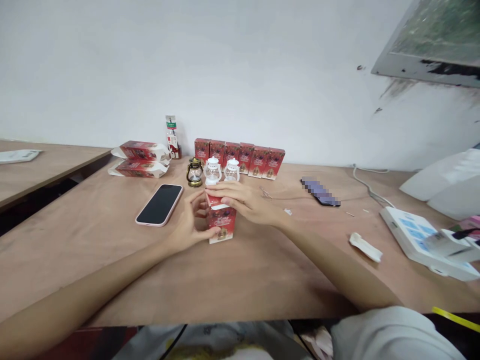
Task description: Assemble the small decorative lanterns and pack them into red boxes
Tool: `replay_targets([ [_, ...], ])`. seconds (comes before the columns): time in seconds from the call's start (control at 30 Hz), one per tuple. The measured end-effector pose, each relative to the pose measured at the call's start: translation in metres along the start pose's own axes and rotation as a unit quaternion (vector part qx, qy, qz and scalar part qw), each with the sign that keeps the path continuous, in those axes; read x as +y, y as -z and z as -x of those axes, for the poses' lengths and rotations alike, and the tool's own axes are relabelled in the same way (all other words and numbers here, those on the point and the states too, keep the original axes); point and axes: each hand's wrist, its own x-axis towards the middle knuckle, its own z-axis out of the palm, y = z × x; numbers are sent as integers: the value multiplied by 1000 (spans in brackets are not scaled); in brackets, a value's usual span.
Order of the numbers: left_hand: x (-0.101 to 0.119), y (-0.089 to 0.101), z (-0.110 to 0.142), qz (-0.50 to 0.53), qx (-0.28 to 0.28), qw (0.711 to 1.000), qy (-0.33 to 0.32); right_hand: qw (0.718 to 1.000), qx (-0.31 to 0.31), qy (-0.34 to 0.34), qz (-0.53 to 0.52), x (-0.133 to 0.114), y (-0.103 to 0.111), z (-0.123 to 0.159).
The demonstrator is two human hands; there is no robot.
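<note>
A small red carton (222,223) with gold and white print stands upright on the table in front of me. My left hand (189,220) is wrapped round its left side, thumb on the printed front. Over its top lies my right hand (249,202), fingers reaching across the top and thumb at the flap's front edge, gripping the upper end. A white edge of the top flap shows below that thumb; whether the flap is fully tucked in, I cannot tell. Just behind stand a bronze mini lantern (194,172), a white mini lantern (213,171) and another white mini lantern (232,170).
Several closed red cartons (246,157) stand in a row near the wall. Open-ended red cartons (140,159) lie stacked at the left, beside a drink carton (173,140). A phone (159,205), another phone (320,191) and a white power strip (423,240) lie on the table.
</note>
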Motion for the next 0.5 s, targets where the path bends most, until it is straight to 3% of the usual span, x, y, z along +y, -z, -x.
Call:
replay_targets([
  [0.23,0,1,-1,3,-23,1000,9,999,34,-19,-6,-1,-3,0],
  [0.37,-2,2,0,-13,-38,999,4,997,-47,-15,65,-6,-3,3],
  [0.5,-1,3,0,-125,-120,983,62,982,-135,-76,104,-16,6,4],
])
